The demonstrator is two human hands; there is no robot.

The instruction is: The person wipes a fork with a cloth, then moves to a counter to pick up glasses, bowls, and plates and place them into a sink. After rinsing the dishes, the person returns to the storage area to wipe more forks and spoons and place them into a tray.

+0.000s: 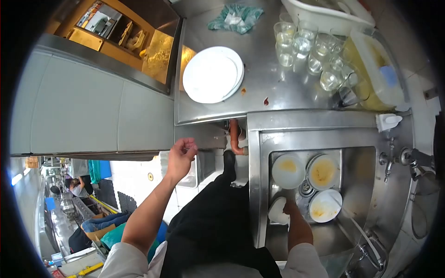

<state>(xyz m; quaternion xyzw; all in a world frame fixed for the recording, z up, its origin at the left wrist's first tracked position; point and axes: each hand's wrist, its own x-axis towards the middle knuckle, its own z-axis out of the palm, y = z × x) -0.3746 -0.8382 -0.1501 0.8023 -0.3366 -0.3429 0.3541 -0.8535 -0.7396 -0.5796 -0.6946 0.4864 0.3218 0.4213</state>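
My right hand [290,208] reaches down into the steel sink [354,169] and grips the edge of a white plate [277,211], which is tilted near the left wall. Beside it lie a stained white plate [288,171], a stack of plates [323,173] with brown residue on top, and another soiled plate [325,206]. My left hand [183,153] hovers outside the sink, in front of the counter's edge, with its fingers loosely bent and nothing seen in them.
White plates [211,74] are stacked on the steel counter [264,88]. Several glasses [301,46] stand near a yellowish tub [371,69] and a white basin [324,16]. A green plastic bag [236,18] lies behind. Taps [389,160] line the right wall. A person [79,185] appears far left.
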